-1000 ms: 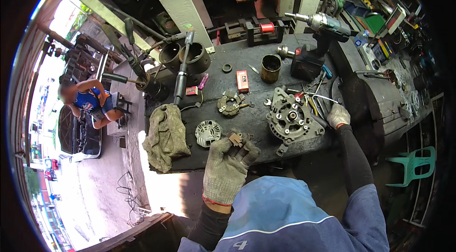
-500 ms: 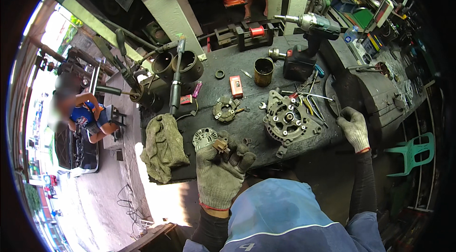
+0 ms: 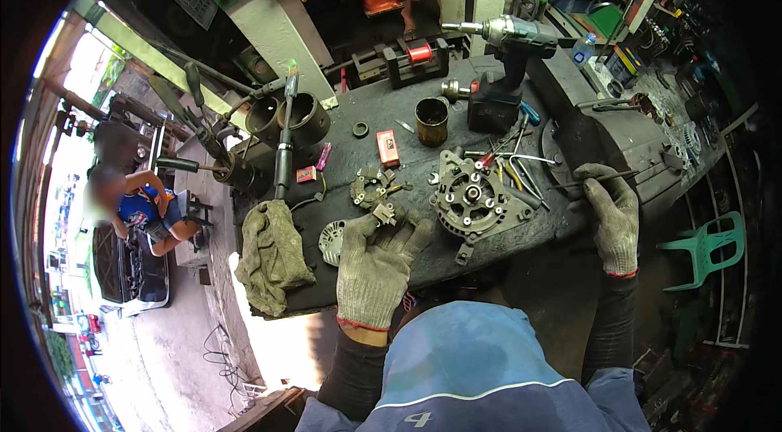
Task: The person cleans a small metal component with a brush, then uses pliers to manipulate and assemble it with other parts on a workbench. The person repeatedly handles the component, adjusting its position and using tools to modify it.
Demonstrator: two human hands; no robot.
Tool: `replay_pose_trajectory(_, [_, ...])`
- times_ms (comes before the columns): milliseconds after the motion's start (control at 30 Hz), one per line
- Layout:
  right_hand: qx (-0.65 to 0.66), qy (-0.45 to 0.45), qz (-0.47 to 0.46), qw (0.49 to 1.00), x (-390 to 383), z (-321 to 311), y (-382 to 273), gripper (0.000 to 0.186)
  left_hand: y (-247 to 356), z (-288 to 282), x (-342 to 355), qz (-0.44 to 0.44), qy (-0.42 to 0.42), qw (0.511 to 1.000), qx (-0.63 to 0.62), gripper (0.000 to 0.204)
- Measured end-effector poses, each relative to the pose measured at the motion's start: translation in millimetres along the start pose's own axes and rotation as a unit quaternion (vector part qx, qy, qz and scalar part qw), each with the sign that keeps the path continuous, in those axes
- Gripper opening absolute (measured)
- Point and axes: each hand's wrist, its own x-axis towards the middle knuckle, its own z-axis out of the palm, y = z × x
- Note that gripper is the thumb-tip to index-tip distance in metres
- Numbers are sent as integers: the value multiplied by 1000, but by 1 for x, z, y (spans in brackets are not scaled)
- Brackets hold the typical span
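My gloved left hand (image 3: 376, 265) grips a small metal-and-brown part (image 3: 384, 213), in front of a round slotted metal cover (image 3: 331, 243) and a ring-shaped component with a wire (image 3: 368, 188). My gloved right hand (image 3: 612, 220) pinches a thin dark rod-like tool (image 3: 570, 184) near the bench's right side. An alternator housing (image 3: 472, 206) lies between my hands, with pliers and other hand tools (image 3: 513, 171) behind it. A crumpled grey-green rag (image 3: 270, 261) lies left of the cover.
The dark bench (image 3: 383, 102) bears steel cylinders (image 3: 303, 118), a red-white box (image 3: 388, 149), a rusty can (image 3: 432, 121) and a large drill (image 3: 505, 49). A seated person (image 3: 147, 212) is beyond its left side. A green plastic chair (image 3: 700, 249) stands right.
My right hand has lifted from among the tools and moved rightward, raising a thin tool. My left hand keeps hold of the small part. The camera view has shifted slightly.
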Motion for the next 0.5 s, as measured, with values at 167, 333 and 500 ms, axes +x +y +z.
replay_pose_trajectory(167, [10, -17, -25, 1000, 18, 28, -17, 22, -7, 2, -8, 122, 1, 984, 129, 21])
replay_pose_trajectory(333, [11, -83, -65, 994, 73, 85, -7, 22, -10, 6, -17, 211, 38, 941, 264, 40])
replay_pose_trajectory(500, [-231, -138, -124, 955, 153, 140, 26, 25, -11, -3, -27, 261, 69, 911, 310, 36])
